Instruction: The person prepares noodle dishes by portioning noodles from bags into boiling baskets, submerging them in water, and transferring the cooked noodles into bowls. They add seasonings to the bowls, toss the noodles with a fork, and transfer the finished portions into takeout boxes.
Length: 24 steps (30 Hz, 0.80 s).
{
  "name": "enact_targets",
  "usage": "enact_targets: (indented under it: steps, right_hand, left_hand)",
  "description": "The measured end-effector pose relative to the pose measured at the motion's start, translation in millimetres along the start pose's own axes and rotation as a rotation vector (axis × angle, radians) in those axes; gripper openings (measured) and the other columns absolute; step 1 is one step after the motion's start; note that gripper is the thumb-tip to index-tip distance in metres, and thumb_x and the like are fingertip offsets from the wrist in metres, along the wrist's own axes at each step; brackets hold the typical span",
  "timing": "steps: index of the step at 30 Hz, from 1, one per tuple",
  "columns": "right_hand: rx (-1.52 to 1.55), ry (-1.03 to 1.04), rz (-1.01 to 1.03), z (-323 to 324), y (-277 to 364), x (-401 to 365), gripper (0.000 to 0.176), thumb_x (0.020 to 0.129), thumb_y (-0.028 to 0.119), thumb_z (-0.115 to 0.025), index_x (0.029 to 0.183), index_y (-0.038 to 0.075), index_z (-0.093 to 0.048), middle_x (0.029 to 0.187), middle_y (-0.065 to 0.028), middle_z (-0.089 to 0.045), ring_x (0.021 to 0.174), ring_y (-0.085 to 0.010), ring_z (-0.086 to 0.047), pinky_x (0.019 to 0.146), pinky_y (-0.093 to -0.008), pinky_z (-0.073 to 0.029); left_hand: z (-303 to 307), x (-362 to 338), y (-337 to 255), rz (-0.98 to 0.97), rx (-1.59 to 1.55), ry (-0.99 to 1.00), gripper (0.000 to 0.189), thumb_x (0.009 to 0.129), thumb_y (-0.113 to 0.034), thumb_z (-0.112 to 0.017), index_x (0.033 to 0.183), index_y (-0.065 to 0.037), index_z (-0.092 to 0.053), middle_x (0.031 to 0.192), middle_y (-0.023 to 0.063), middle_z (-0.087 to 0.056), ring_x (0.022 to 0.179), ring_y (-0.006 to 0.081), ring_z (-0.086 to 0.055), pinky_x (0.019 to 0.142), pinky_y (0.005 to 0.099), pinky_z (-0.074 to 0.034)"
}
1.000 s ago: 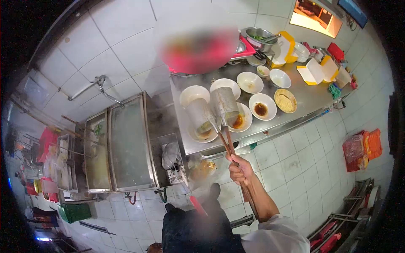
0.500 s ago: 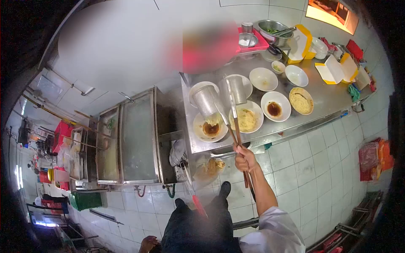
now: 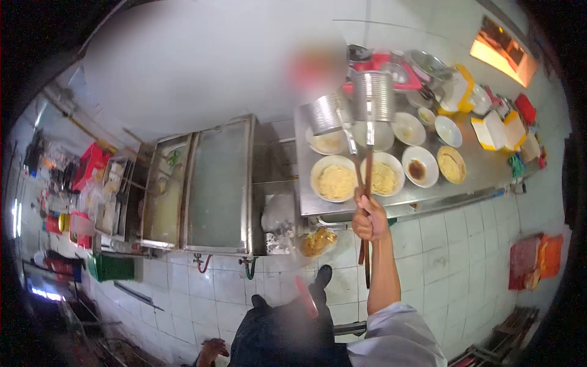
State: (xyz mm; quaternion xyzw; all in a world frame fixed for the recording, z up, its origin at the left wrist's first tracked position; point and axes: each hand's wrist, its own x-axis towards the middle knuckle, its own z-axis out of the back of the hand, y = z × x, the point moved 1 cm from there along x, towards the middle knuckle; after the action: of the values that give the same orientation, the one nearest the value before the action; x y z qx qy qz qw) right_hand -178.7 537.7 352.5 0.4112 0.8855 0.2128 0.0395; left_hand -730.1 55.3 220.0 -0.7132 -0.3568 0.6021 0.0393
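Note:
My right hand [image 3: 370, 219] is closed around the long wooden handles of two noodle strainers, held together. Their metal baskets, the left strainer [image 3: 327, 113] and the right strainer [image 3: 374, 96], hang tilted above the back row of bowls. Below them, a white bowl of noodles [image 3: 335, 179] stands beside another noodle bowl [image 3: 385, 177], partly behind the handles. To the right are a bowl with dark sauce [image 3: 420, 169] and a further noodle bowl [image 3: 451, 165]. My left hand [image 3: 213, 350] hangs low beside my leg, holding nothing visible, its fingers loosely apart.
The bowls stand on a steel table [image 3: 483, 174]. Yellow and white boxes [image 3: 498, 131] sit at its right. Left of it is a steel vat [image 3: 217, 183] with cloudy liquid. A bag [image 3: 318, 241] lies below the table edge, and a green crate [image 3: 113, 267] at far left.
My right hand has lifted both strainers up and away from the front bowls. Noodles now lie in the left front bowl, where dark sauce showed before. The view has shifted.

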Motion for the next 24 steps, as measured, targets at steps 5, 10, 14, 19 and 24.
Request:
enact_targets:
  steps: [5,10,14,19,24]
  right_hand:
    - [-0.424,-0.17,-0.233,-102.9,-82.2,34.7,0.025,0.096,0.035,-0.051,0.097,0.014,-0.038,0.052,0.0038,-0.029,0.035,-0.006,-0.026,0.03,-0.0239,-0.021]
    - [-0.24,0.024,-0.791,-203.5,-253.1,121.8,0.033,0.093,0.037,-0.057,0.102,0.008,-0.043,0.057,0.0038,-0.034,0.043,-0.0081,-0.036,0.037,-0.0242,-0.029]
    - [-0.942,0.425,-1.164,-204.2,-387.6,123.4,0.033,0.093,0.037,-0.058,0.102,0.007,-0.048,0.066,0.0039,-0.04,0.057,-0.0075,-0.042,0.052,-0.0226,-0.038]
    - [-0.902,0.096,-1.45,-230.5,-539.3,208.0,0.026,0.095,0.028,-0.057,0.083,0.011,-0.041,0.063,0.0045,-0.037,0.05,-0.0057,-0.034,0.045,-0.0239,-0.03]
    - [-1.219,0.331,-1.414,-222.4,-605.2,318.0,0.025,0.097,0.031,-0.053,0.1,0.007,-0.056,0.065,0.0056,-0.04,0.052,-0.0057,-0.037,0.045,-0.023,-0.03]
  left_hand:
    - [-62.3,9.5,-67.5,-0.282,0.541,-0.251,0.032,0.096,-0.025,-0.055,0.114,0.001,-0.058,0.099,0.0093,-0.066,0.088,0.0173,-0.063,0.079,0.0327,-0.052]
    - [-31.5,19.2,-96.6,-0.396,0.677,-0.141,0.031,0.094,-0.03,-0.057,0.118,-0.01,-0.061,0.106,0.0063,-0.066,0.09,0.0167,-0.063,0.078,0.0279,-0.05]
    - [110.6,40.7,7.8,-0.381,0.681,-0.356,0.033,0.096,-0.029,-0.053,0.118,-0.007,-0.06,0.104,0.0049,-0.066,0.094,0.021,-0.063,0.082,0.0341,-0.051]
    - [204.0,18.8,169.4,0.065,0.639,-0.885,0.032,0.093,-0.031,-0.047,0.094,-0.006,-0.066,0.086,0.0052,-0.066,0.071,0.0174,-0.063,0.064,0.0352,-0.051]
    - [242.8,21.3,179.9,0.017,-0.193,-0.955,0.032,0.093,-0.032,-0.048,0.097,-0.006,-0.065,0.086,0.0056,-0.066,0.071,0.0171,-0.062,0.063,0.0344,-0.05]
